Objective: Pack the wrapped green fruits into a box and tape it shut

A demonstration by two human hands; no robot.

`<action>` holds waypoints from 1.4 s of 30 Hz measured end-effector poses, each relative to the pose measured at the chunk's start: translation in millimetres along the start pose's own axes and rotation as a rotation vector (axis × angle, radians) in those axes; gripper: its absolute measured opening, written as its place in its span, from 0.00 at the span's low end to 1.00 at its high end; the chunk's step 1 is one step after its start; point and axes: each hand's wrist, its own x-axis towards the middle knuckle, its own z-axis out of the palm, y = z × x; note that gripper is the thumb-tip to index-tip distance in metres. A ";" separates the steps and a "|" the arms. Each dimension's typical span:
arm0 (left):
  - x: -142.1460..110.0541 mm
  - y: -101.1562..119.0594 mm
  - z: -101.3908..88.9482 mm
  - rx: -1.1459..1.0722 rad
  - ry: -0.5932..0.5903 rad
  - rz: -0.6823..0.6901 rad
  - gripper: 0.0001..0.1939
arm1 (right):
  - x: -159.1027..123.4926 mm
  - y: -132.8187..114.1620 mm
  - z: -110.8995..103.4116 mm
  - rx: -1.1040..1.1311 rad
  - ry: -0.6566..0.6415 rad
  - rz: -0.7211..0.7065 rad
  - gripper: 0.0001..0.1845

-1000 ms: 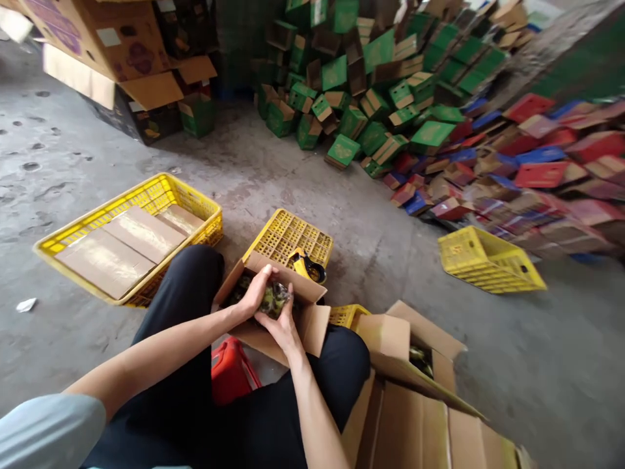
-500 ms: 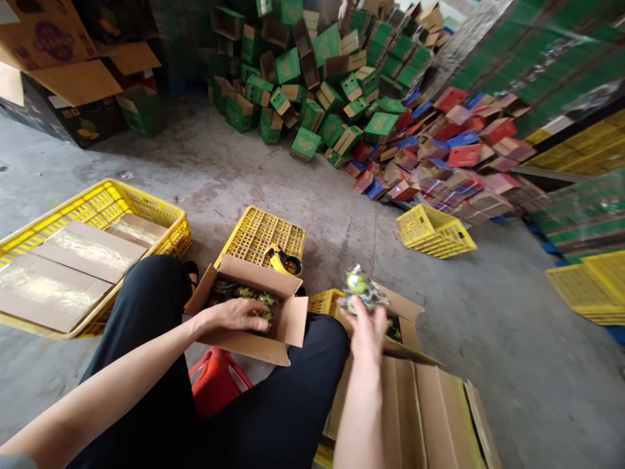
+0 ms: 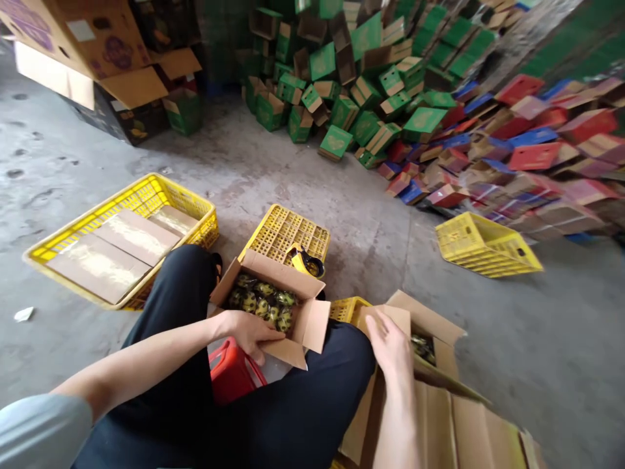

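Observation:
An open cardboard box [image 3: 273,266] rests on my lap, filled with several dark-and-green round fruits in clear wrapping [image 3: 262,304]. My left hand [image 3: 249,332] grips its near wall, with fingers over the edge and the thumb outside. On the right, my right hand [image 3: 390,345] has its fingers stretched out in front of a raised flap of a second open cardboard box [image 3: 446,358]. I see nothing held in it. More wrapped fruits [image 3: 424,347] show inside that second box, partly hidden by its flaps.
A yellow crate [image 3: 212,218] with taped cartons [image 3: 134,236] stands left. Ahead, a tape dispenser [image 3: 306,260] lies on an upturned yellow crate [image 3: 273,228]. Another yellow crate [image 3: 488,244] sits right. Green boxes [image 3: 336,142] and red-and-blue boxes [image 3: 534,156] are piled behind. A red stool [image 3: 232,374] is below me.
My right hand held up a wrapped green fruit; now it is lower, without it. My left hand has shifted from over the fruits to the near wall. The view has turned left.

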 end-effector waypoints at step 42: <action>6.6 -75.5 -38.0 0.095 0.819 -0.594 0.15 | 5.1 -179.6 135.6 -0.406 -0.428 -0.357 0.22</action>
